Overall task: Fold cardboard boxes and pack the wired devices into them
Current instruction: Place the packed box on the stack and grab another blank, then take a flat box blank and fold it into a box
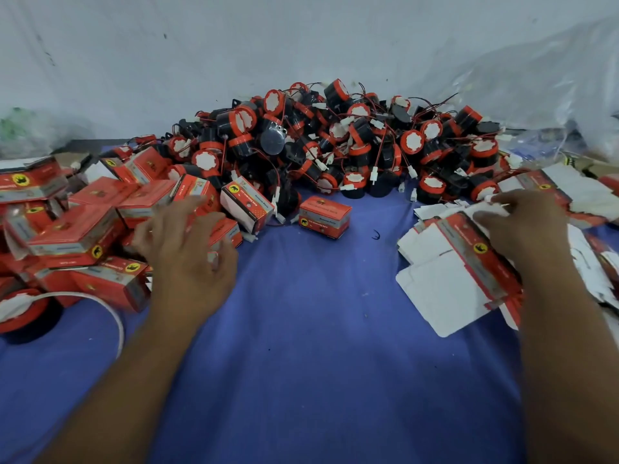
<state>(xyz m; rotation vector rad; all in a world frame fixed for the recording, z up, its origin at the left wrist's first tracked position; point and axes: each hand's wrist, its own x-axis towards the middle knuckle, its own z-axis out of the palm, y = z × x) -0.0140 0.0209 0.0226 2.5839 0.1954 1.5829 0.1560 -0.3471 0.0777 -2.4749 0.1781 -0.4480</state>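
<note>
A big heap of black and red wired devices (335, 142) lies at the back of the blue cloth (301, 329). Closed red boxes (83, 229) are piled at the left, and one more red box (324, 216) stands alone near the middle. Flat unfolded box blanks (449, 283), white inside with red print, lie stacked at the right. My left hand (187, 252) hovers with spread fingers over the edge of the closed boxes and holds nothing. My right hand (526, 226) rests on the stack of blanks, its fingers touching the top blank.
A roll of red tape (23, 313) with a loose white strip lies at the near left. Clear plastic bags (552, 85) sit at the back right against the pale wall. A small black hook-shaped scrap (376, 234) lies on the cloth.
</note>
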